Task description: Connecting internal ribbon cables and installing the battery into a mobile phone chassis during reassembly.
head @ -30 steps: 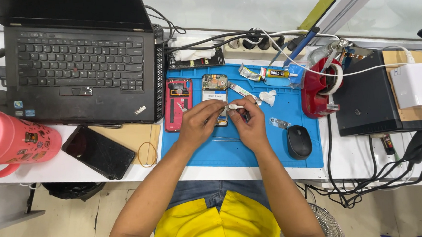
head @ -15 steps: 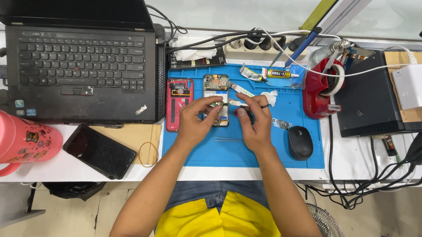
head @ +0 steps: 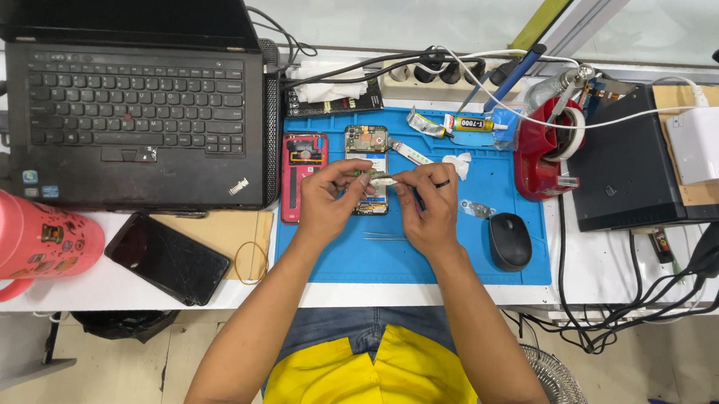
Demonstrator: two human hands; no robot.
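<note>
landmark: blue rectangular silicone work mat (head: 429, 256) on white tabletop (head: 132, 287)
phone: opened smartphone body with bare circuit boards (head: 366, 147), upper middle of mat, back cover off
left hand (head: 326, 200): fingertips pinched on one end of small pale strip-like part (head: 381, 180), just over phone's lower half
right hand (head: 428, 206): pinching strip's other end, dark ring on one finger
done: phone opened, red phone shell (head: 303, 170) set aside at mat's left edge
left: strip not yet seated, I judge; phone unclosed
nearby: thin metal tweezers (head: 385, 237) idle mid-mat; black mouse (head: 510, 241) at mat's right edge

Matt blue rubbery mat (head: 429, 256), glossy black phone glass (head: 167, 257), matt plastic mouse (head: 510, 241)
</note>
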